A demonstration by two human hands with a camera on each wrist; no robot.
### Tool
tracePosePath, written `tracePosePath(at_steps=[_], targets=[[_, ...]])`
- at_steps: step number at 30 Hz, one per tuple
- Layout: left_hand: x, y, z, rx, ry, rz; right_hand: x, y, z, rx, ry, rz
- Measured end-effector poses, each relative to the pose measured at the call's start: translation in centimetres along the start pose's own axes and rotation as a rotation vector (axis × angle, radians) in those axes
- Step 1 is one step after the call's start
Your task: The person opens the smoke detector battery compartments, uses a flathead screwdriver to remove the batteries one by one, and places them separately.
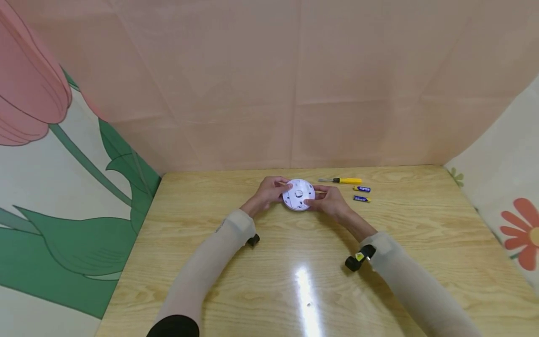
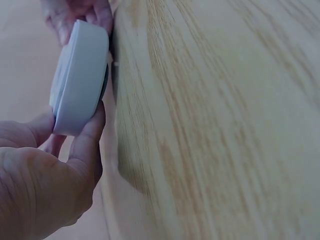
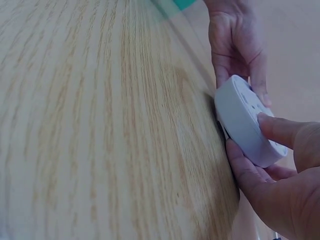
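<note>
Both hands hold a round white plastic device (image 1: 298,195) above the back of the table, its flat face with small dark slots and a central square turned up toward the head view. At its left rim, my left hand (image 1: 269,191) pinches it, thumb on the face and fingers beneath. My right hand (image 1: 331,202) pinches the opposite rim the same way. From the left wrist view, the device's thick smooth side wall (image 2: 84,80) shows between the two hands. In the right wrist view the device (image 3: 245,122) is tilted, and fingers hide part of its underside.
Right of the hands lie a screwdriver (image 1: 347,180) with a yellow handle and two blue batteries, one farther back (image 1: 362,189) and one nearer (image 1: 361,199). A wooden table (image 1: 286,281) spans the front. Behind it hangs a pinkish cloth (image 1: 294,93); floral panels flank both sides.
</note>
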State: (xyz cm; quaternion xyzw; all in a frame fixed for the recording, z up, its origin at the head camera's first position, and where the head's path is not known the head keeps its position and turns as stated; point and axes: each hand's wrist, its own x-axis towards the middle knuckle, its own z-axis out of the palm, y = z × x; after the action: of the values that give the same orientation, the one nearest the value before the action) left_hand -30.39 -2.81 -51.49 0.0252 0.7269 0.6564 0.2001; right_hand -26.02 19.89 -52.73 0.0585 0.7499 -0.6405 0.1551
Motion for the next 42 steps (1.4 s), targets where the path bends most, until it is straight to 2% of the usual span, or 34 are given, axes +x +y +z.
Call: tracePosePath(at_steps=[10, 16, 25, 33, 42], targets=[[0.1, -0.3, -0.1, -0.007, -0.009, 0.000, -0.2, -0.2, 0.0, 0.021, -0.005, 0.007], [0.3, -0.5, 0.0, -0.029, -0.005, 0.011, -0.2, -0.1, -0.3, -0.034, -0.014, -0.014], [-0.1, -0.3, 0.2, -0.043, -0.001, 0.072, -0.1, 0.3, -0.6, -0.070, -0.043, -0.104], [-0.8, 0.7, 0.2, -0.036, 0.003, 0.102, -0.1, 0.2, -0.6, -0.135, 0.020, -0.182], [-1.3, 1.4, 0.3, -0.084, -0.026, 0.103, 0.1, 0.3, -0.7, -0.066, 0.031, -0.252]])
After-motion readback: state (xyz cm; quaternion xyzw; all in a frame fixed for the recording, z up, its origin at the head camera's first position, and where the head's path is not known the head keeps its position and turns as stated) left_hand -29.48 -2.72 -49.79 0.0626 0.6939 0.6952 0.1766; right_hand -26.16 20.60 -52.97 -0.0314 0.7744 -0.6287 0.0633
